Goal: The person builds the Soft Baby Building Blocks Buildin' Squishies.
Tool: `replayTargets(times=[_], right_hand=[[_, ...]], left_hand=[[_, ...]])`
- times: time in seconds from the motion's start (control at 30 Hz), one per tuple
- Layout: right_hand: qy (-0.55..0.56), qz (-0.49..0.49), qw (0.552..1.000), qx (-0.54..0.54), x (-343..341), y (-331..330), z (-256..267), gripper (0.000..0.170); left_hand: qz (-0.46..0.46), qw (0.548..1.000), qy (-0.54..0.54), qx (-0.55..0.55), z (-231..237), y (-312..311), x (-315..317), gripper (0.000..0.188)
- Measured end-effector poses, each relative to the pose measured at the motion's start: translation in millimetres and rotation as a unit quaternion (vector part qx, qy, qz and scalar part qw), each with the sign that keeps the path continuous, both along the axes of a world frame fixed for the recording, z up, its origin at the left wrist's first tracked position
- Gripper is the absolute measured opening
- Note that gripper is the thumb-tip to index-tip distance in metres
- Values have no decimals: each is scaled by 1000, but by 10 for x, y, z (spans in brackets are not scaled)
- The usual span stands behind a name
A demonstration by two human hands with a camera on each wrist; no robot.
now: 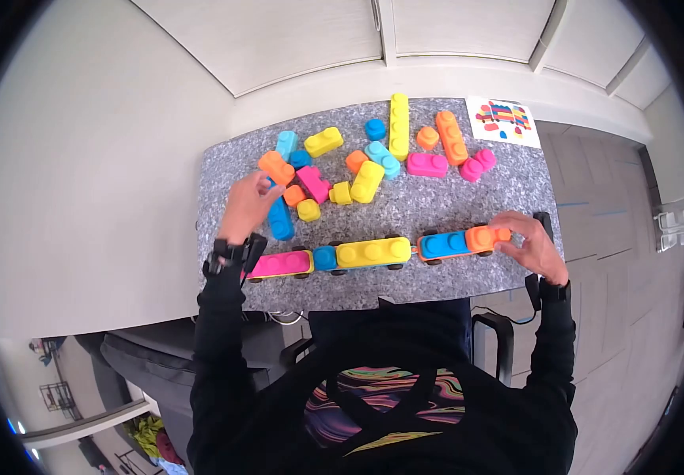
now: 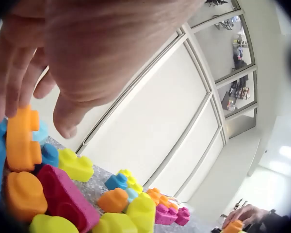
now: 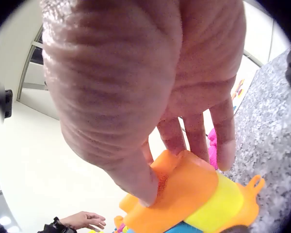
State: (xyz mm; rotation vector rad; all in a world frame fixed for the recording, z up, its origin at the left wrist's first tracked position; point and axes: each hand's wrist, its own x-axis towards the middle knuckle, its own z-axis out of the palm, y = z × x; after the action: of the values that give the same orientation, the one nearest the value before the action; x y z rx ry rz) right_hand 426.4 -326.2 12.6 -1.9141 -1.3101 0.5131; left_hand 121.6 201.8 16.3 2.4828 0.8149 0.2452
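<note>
My left hand (image 1: 248,207) is at the left of the block pile, fingertips on an orange two-stud block (image 2: 20,145); its thumb stands apart from the block in the left wrist view. Under that hand lies a long blue block (image 1: 281,220). At the table's right, my right hand (image 1: 533,247) pinches an orange block (image 3: 184,194) between thumb and fingers, at the right end of a toy train. That end car carries a blue block (image 1: 442,243). Further left come a car with a yellow block (image 1: 373,252) and one with a pink block (image 1: 282,264).
Loose blocks spread over the back of the speckled grey table (image 1: 452,198), among them a long yellow block (image 1: 399,127), a long orange block (image 1: 451,138) and a pink block (image 1: 427,165). A printed picture sheet (image 1: 520,136) lies at the back right corner. A white wall stands behind.
</note>
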Motion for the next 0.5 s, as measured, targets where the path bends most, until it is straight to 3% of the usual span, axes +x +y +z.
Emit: replayTargets(times=[0.13, 0.2, 0.23, 0.3, 0.33, 0.5], right_hand=[[-19, -9, 1000, -12, -76, -6, 19, 38], [-26, -13, 1000, -11, -97, -14, 12, 37], [-28, -13, 999, -15, -97, -17, 13, 36], [-31, -16, 999, -20, -100, -17, 22, 36], [-30, -14, 999, -19, -103, -14, 31, 36], [-40, -17, 999, -22, -111, -35, 25, 36]], left_hand=[[52, 997, 35, 38, -183, 265, 282, 51], [-6, 989, -16, 148, -440, 538, 313, 62], [-8, 989, -18, 147, -567, 707, 335, 62], [-135, 980, -5, 145, -739, 1000, 359, 71], [-137, 980, -7, 145, -732, 1035, 366, 71], [-133, 991, 4, -13, -699, 1133, 391, 76]])
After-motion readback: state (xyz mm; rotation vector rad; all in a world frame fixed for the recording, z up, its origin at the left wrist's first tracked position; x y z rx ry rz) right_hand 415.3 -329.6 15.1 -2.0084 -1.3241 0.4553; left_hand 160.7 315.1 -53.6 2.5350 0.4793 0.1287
